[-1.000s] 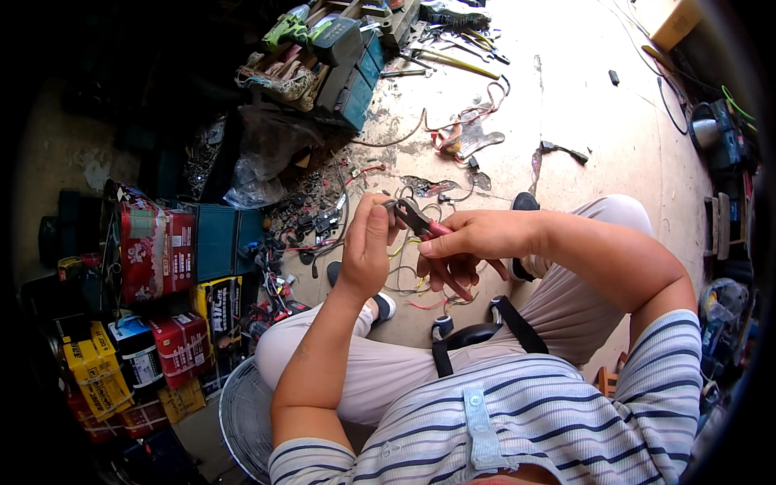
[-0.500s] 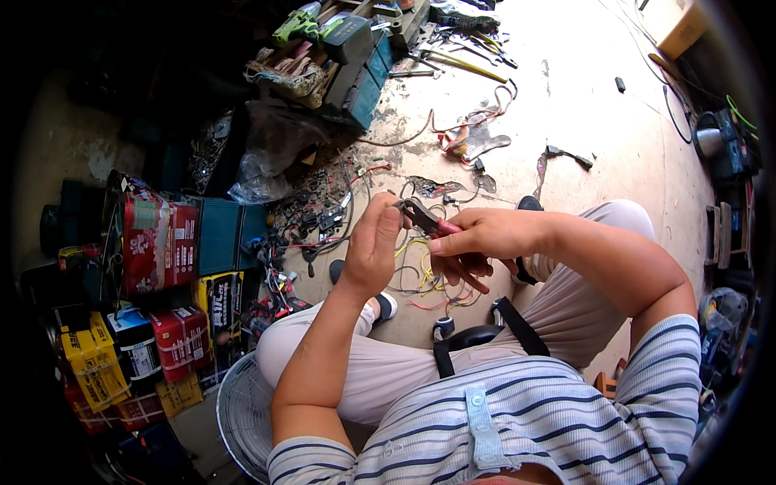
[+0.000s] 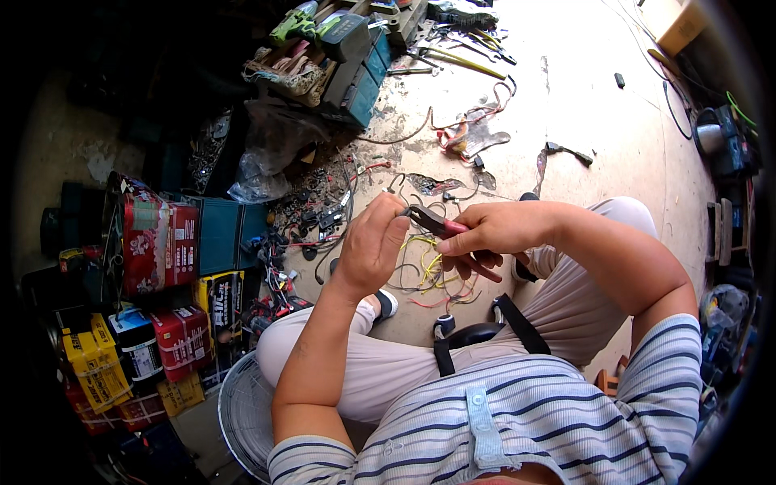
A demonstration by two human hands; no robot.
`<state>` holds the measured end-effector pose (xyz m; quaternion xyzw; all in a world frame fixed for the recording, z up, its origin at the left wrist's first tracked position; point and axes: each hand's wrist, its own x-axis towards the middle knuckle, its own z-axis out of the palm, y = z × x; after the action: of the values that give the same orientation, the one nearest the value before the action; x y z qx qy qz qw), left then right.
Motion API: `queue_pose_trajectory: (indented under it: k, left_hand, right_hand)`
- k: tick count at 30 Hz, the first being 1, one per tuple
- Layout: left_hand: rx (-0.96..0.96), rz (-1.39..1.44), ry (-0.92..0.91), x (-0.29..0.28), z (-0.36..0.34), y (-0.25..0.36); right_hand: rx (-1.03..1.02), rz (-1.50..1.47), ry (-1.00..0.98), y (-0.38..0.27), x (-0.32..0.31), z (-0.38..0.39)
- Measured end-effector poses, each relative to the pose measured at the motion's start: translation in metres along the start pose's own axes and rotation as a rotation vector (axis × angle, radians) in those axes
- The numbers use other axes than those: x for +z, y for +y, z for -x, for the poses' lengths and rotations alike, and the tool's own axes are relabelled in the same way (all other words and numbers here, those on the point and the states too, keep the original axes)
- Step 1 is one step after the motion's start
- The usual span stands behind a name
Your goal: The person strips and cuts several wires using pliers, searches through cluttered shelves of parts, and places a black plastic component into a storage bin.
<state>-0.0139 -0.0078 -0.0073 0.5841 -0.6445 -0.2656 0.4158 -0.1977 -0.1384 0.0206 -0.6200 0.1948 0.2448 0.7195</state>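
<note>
My left hand (image 3: 372,246) is closed on a thin dark wire (image 3: 395,183), whose loop rises above the fingertips. My right hand (image 3: 497,230) grips red-handled pliers (image 3: 428,219), their dark jaws touching the wire at my left fingertips; whether the jaws are closed is hard to tell. Below both hands, yellow, red and dark wires (image 3: 428,283) lie tangled on the floor between my legs.
Battery boxes (image 3: 174,339) and teal cases (image 3: 218,238) stack at left, beside a round wire-mesh object (image 3: 242,412). Scattered hand tools (image 3: 469,48), a cordless drill (image 3: 295,24) and small parts (image 3: 323,214) lie ahead. Machines and wooden pieces (image 3: 719,145) line the right side.
My left hand has tilted and its fingers now cover more of the wire end. My right hand and the pliers have shifted slightly to the right.
</note>
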Motion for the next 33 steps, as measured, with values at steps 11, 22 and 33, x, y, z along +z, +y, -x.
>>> queue_pose_trajectory:
  k: [11, 22, 33]
  left_hand:
    - [0.008, -0.042, -0.041, -0.003, -0.004, 0.008]
    - [-0.013, -0.144, -0.015, 0.001, -0.002, 0.003]
    - [-0.043, -0.114, -0.003, 0.006, 0.007, 0.007]
  right_hand:
    - [0.047, 0.083, 0.031, -0.002, -0.001, 0.002]
    - [0.089, -0.206, 0.089, 0.027, 0.006, -0.022]
    - [0.007, 0.361, 0.354, 0.024, 0.014, -0.018]
